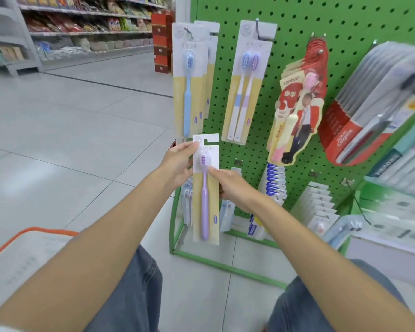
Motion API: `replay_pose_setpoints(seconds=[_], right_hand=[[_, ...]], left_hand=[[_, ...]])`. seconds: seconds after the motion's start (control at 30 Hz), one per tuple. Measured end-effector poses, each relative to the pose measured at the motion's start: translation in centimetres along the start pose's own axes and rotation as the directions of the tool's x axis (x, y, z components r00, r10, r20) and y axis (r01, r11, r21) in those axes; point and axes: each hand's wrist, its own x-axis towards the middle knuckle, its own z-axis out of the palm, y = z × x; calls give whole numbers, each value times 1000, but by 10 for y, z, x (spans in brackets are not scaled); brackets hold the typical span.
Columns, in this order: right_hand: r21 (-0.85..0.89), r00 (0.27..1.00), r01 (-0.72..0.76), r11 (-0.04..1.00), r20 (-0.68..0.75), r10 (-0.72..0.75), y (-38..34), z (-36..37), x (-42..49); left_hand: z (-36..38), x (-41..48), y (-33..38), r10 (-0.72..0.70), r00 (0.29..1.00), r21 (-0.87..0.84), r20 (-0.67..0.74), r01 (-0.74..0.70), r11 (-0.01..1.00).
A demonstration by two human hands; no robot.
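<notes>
Purple toothbrush pack is held upright in the air between both hands, just in front of the green pegboard and below the blue toothbrush pack that hangs from a hook. The left hand pinches the card's upper left edge, thumb on the front, close to the hanging slot. The right hand pinches the right edge lower down, forefinger laid beside the brush head. Two holds make the long card lie flat with its slot uppermost, which probably suits threading it onto a hook or reading its face.
</notes>
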Motion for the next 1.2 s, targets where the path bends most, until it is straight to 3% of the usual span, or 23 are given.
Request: replay_pose_setpoints(seconds=[0.1,0.23,0.37,0.47,0.63,0.8,0.93,1.1,1.2], right_hand=[[13,984,-108,994,143,105,17,-2,-14],[-230,908,-174,958,338,246,43,-1,-30],[-298,947,-104,949,263,186,56,-1,-38],[-418,972,-71,906,174,157,59,0,-40],[-653,993,78,753,119,0,53,-3,-47],[-530,989,23,847,137,59,64,-6,-41],[-375,995,30,926,97,7,59,-11,-35],[-363,999,49,931,18,-46,49,-21,-31],[-271,987,93,958,-103,-125,32,-24,-34]], left_hand=[[-2,-1,2,0,1000,-56,2,1,998],[-5,-5,7,-17,1000,-126,-9,15,992],[-2,-11,5,17,1000,-25,19,-16,1000],[4,-20,6,85,994,274,73,-102,956],[9,-38,1,-24,958,500,285,-127,857],[11,-41,0,-27,948,486,317,-137,863],[8,-40,1,29,962,493,272,-165,854],[7,-41,0,-58,948,476,313,-104,873],[8,-42,-4,-95,935,510,342,-100,854]])
